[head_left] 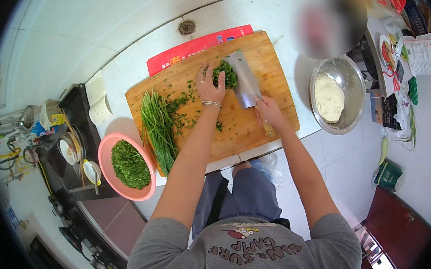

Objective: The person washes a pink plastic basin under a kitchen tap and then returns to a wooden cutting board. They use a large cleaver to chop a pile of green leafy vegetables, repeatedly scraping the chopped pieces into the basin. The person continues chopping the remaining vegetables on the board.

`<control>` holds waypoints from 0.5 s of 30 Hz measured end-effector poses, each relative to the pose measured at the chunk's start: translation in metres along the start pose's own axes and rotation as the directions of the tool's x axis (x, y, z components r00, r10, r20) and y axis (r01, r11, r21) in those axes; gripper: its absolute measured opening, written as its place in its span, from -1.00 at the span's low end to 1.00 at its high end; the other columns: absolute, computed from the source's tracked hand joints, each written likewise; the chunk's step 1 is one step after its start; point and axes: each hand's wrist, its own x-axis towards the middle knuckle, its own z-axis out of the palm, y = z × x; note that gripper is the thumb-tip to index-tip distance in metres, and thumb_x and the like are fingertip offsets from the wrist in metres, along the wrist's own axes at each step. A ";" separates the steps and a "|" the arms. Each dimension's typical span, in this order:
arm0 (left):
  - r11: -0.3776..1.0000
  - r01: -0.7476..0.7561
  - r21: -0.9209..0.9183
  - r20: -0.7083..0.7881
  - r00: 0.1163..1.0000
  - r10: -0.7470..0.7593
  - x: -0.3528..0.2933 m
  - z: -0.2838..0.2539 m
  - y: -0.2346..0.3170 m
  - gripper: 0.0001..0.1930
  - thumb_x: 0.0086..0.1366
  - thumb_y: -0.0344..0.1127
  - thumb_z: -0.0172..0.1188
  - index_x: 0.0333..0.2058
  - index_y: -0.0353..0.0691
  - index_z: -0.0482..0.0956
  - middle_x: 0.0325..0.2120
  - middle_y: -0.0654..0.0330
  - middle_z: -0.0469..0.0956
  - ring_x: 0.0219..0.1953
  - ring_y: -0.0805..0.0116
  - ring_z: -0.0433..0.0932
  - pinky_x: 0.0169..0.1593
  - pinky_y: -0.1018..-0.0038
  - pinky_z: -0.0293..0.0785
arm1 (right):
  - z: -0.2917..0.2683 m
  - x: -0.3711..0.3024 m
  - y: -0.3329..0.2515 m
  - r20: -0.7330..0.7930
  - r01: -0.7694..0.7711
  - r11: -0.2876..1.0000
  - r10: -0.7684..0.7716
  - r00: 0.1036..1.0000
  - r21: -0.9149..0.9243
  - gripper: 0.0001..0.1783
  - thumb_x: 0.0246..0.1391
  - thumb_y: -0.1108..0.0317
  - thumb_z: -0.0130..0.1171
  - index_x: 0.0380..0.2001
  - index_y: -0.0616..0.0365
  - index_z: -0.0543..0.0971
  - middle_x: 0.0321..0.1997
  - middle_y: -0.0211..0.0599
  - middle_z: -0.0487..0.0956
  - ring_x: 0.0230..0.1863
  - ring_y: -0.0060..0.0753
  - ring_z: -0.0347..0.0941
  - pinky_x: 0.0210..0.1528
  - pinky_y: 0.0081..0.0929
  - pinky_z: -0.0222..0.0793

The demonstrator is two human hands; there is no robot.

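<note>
The step in hand looks like fine chopping of greens: the right hand [269,110] is wrapped tight around the handle of a broad cleaver [244,80], whose blade stands on the wooden cutting board [255,124] just beyond that hand. The left hand [209,87], fingers spread and curved down, presses on a small heap of chopped greens [226,76] that touches the blade's left face. To the left of that hand lies a bundle of uncut green stalks [157,128]; farther left and nearer the body, a pink bowl [107,151] holds more chopped greens. Judging by this, the next cut calls for fingertips tucked clear of the edge.
</note>
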 end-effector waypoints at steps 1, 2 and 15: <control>0.999 -0.008 -0.035 0.016 1.000 0.009 0.001 0.003 0.005 -0.54 0.17 -0.10 0.17 0.01 -0.19 0.46 0.02 -0.03 0.38 0.04 -0.01 0.35 0.08 0.15 0.28 | 0.005 -0.001 0.000 0.013 0.008 1.000 -0.008 1.000 -0.029 -0.66 0.22 0.18 -0.08 -0.55 0.17 0.39 -0.76 -0.41 0.31 -0.81 -0.54 0.25 -0.76 -0.53 0.21; 0.998 -0.015 -0.068 0.030 0.999 0.017 0.000 0.003 0.010 -0.54 0.15 -0.11 0.19 0.00 -0.17 0.47 0.02 -0.03 0.38 0.04 -0.01 0.35 0.07 0.16 0.30 | 0.011 -0.001 0.000 0.029 0.017 0.998 -0.016 0.999 -0.058 -0.65 0.22 0.18 -0.08 -0.57 0.17 0.38 -0.77 -0.41 0.31 -0.82 -0.55 0.25 -0.77 -0.53 0.20; 0.980 -0.053 -0.192 -0.049 0.998 0.045 -0.027 -0.005 0.043 -0.63 -0.03 -0.29 0.33 -0.17 -0.15 0.58 -0.06 0.06 0.44 0.01 0.02 0.38 0.05 0.22 0.35 | 0.046 -0.044 0.013 0.086 -0.057 0.990 0.046 0.995 0.129 -0.75 0.24 0.24 -0.14 -0.47 0.14 0.34 -0.77 -0.42 0.27 -0.85 -0.53 0.20 -0.78 -0.54 0.15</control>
